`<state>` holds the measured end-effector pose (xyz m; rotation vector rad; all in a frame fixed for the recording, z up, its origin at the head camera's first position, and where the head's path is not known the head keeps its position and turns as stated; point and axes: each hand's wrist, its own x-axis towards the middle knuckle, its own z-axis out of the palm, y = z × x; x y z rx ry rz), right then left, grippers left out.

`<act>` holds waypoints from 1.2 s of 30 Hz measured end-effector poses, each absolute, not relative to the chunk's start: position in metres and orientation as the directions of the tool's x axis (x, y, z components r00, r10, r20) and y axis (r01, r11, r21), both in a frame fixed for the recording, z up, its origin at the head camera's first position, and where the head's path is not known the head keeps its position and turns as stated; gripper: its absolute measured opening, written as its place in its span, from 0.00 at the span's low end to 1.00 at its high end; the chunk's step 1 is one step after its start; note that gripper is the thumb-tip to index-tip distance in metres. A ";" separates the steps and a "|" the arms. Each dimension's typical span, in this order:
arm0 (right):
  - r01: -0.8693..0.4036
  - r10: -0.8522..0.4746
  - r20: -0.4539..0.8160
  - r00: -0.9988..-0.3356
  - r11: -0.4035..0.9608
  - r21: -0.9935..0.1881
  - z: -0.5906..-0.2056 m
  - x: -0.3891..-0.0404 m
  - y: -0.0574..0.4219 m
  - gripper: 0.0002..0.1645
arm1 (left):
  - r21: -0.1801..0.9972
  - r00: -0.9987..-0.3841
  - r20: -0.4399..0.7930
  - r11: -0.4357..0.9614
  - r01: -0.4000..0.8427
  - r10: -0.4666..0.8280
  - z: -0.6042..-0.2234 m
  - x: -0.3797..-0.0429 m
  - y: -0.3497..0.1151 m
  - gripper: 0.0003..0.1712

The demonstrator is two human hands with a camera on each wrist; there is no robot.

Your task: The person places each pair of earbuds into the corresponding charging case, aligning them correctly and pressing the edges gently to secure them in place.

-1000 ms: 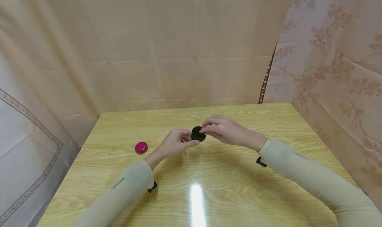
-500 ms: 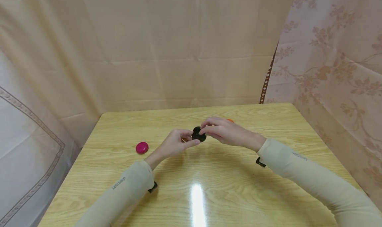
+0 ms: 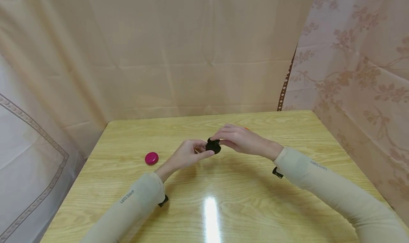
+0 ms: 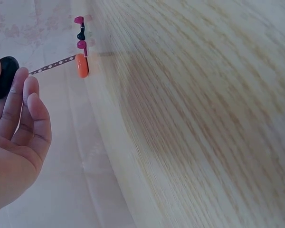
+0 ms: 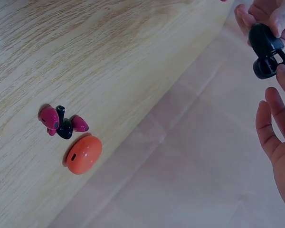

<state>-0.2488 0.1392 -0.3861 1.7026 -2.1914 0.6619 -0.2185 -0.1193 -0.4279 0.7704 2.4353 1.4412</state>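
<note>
My left hand grips a black earbud case between thumb and fingers, above the middle of the table. The case's lid stands open in the right wrist view, where its glossy black body shows. My right hand meets the case from the right, its thumb and a finger pinching at the lid side. Its other fingers lie apart from the case. Whether an earbud sits inside is too small to tell. An orange earbud case rests on the table beyond my right hand, mostly covered in the head view.
Beside the orange case lie magenta earbuds and a black earbud. A round magenta case sits on the wooden table, left of my left hand. Curtains hang behind the table and at both sides.
My right fingers have shifted slightly up and left over the black case. Part of the orange case has come into sight behind the right hand. My left hand stays nearly still.
</note>
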 end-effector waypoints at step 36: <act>-0.902 -0.806 0.454 -0.380 0.213 -0.376 -0.395 -0.245 0.128 0.26 | 0.873 -0.794 0.076 0.344 0.345 0.603 -0.430 -0.216 -0.121 0.13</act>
